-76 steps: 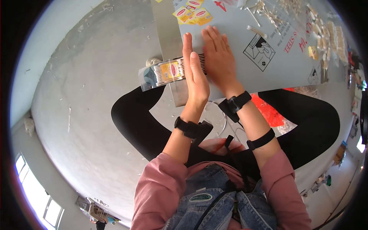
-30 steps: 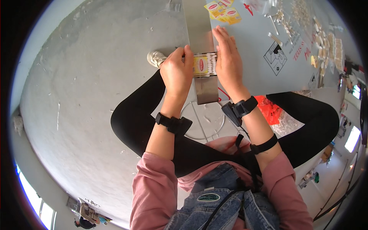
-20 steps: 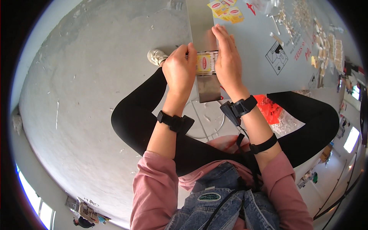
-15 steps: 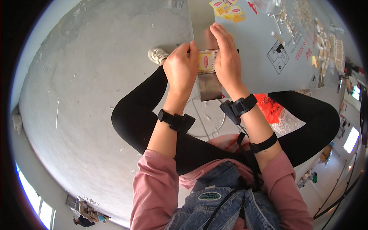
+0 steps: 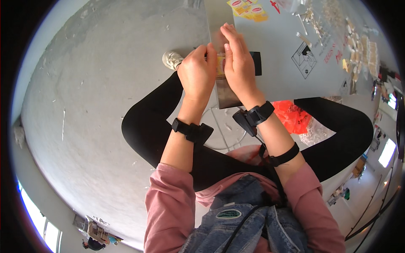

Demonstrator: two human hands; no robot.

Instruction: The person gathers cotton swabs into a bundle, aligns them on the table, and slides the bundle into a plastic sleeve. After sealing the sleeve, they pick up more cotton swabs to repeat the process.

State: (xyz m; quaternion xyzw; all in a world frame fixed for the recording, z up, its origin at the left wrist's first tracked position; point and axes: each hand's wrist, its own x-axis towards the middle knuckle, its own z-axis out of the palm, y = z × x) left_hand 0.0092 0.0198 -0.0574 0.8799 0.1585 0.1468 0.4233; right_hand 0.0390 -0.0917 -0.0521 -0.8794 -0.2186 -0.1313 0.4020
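A small pack of cotton swabs with a yellow and red label (image 5: pixel 221 65) lies between my two hands at the table's left edge, over a shiny metal strip (image 5: pixel 228 98). My left hand (image 5: pixel 197 74) is closed in a fist at the pack's left end and appears to grip it; its fingertips are hidden. With fingers stretched out, my right hand (image 5: pixel 239 69) stands on edge against the pack and covers its right part. A flat black piece (image 5: pixel 257 63) shows just right of that hand.
Yellow label cards (image 5: pixel 249 12) lie at the far side of the grey table (image 5: pixel 274 55). Loose cotton swabs (image 5: pixel 311 21) are scattered at the far right, near stacked swab bundles (image 5: pixel 370 52). Under the table sits a red plastic bag (image 5: pixel 291 118). Black straps and a cable are on my forearms.
My right hand has slid left toward my left hand, covering more of the pack and uncovering the black piece. My left hand has hardly moved.
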